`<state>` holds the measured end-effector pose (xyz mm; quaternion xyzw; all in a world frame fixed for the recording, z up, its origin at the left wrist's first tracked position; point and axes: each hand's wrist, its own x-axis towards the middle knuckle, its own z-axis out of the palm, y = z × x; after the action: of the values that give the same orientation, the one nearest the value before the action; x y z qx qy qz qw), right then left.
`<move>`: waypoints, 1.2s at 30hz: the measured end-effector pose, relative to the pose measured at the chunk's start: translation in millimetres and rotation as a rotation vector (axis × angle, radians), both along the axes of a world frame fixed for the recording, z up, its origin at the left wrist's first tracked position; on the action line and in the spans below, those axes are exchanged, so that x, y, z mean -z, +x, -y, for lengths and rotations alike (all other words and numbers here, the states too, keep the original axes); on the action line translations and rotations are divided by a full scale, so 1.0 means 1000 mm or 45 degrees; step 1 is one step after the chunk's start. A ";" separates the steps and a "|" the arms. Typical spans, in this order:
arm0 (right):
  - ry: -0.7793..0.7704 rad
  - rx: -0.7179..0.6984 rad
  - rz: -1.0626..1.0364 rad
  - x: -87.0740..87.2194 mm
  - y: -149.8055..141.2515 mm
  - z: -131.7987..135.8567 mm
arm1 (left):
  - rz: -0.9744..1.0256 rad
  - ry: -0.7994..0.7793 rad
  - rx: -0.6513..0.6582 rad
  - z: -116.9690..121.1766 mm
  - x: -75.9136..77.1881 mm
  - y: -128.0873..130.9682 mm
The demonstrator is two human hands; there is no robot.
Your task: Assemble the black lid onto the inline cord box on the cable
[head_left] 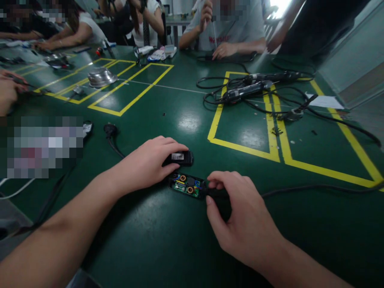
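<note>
At the far left of the green table (135, 236), a co-worker's hand (6, 94) enters at the edge. Farther in, a shiny metal bowl-shaped part (102, 77) lies beside yellow tape lines. Nearer the wearer, a black plug (110, 129) rests on the table, its cord passing out of sight behind the left hand (150, 162). The left grip is clamped on a black cover (188, 159) bearing a white label, thumb at the near edge, fingers over the top. Just below the cover, near the middle of the table, lies an open black case (185, 194) containing a green circuit board (181, 187) with two copper-coloured coils and coloured wires. At the case's right end is the right hand (240, 212); its grip is apart, thumb and fingers on either side of a black cable (300, 189), which extends to the right edge. Beyond, corded dark hand tools (246, 92) lie across yellow tape, followed by a white sheet (325, 101).
</note>
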<state>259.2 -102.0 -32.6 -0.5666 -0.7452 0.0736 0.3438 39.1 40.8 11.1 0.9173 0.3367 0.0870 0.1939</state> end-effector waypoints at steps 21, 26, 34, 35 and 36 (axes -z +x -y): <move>-0.124 -0.030 0.054 -0.003 -0.001 0.000 | 0.033 -0.314 0.252 0.024 -0.019 0.001; -0.106 -0.029 0.044 0.001 0.000 0.000 | 0.027 -0.313 0.241 0.026 -0.019 0.002; -0.036 -0.023 0.121 0.005 0.002 0.000 | 0.027 -0.305 0.261 0.026 -0.021 0.006; -0.045 -0.024 0.123 0.005 0.002 0.000 | 0.033 -0.319 0.264 0.025 -0.020 0.006; -0.050 -0.023 0.117 0.004 0.002 0.000 | 0.043 -0.336 0.266 0.024 -0.020 0.005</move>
<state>261.5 -102.4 -37.1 -0.5691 -0.7638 0.0651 0.2974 44.2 17.1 31.0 0.9123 0.2447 0.0368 0.3264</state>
